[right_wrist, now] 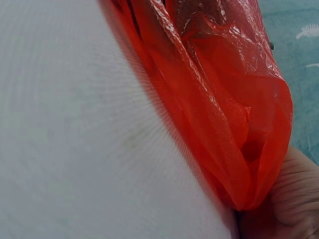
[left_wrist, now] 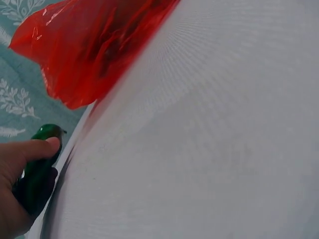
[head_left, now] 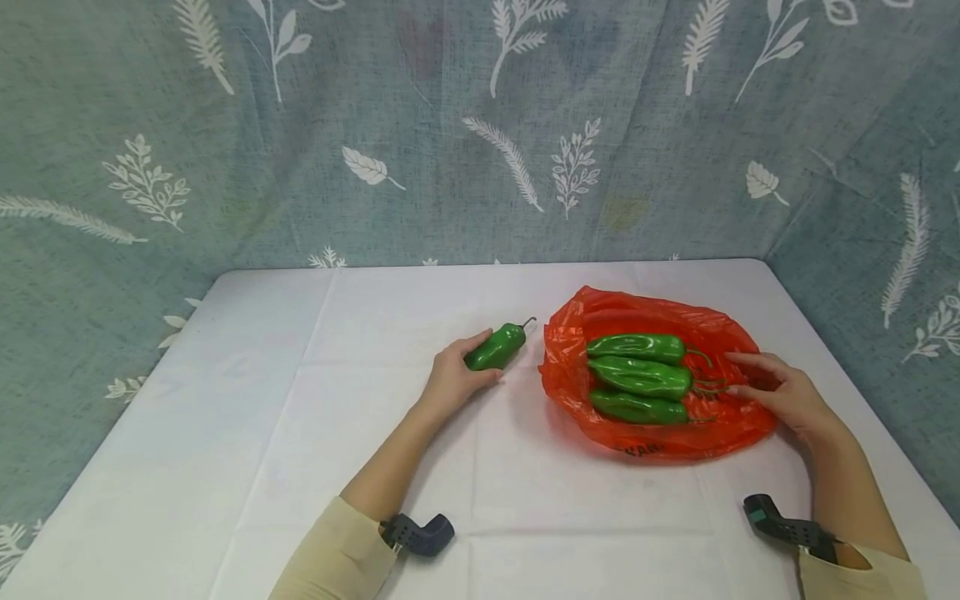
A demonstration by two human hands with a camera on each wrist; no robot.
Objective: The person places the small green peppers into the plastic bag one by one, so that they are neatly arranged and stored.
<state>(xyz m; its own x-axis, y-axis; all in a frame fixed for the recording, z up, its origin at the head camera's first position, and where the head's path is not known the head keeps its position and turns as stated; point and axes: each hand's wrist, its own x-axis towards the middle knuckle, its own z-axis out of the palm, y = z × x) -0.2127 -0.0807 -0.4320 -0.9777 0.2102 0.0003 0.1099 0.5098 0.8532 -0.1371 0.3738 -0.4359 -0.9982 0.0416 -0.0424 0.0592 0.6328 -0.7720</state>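
Observation:
My left hand point(head_left: 452, 379) grips a long green pepper point(head_left: 501, 343) between thumb and fingers, its curved stem pointing away to the right. The left wrist view shows the thumb lying across this pepper point(left_wrist: 39, 172). To the right is a red plastic bag point(head_left: 600, 437), spread open, with three green peppers point(head_left: 641, 377) lying side by side in it, stems to the right. Over the bag's right edge reaches my right hand point(head_left: 802, 404), thumb and finger extended and apart, close to the stems. In the right wrist view the red bag point(right_wrist: 219, 114) hides most of that hand.
A white cloth point(head_left: 360, 400) with fold creases covers the table. Behind it and at both sides hangs a grey-green curtain point(head_left: 420, 217) with white leaf prints. A dark wrist camera point(head_left: 427, 535) sits on the left wrist, another camera point(head_left: 780, 521) on the right.

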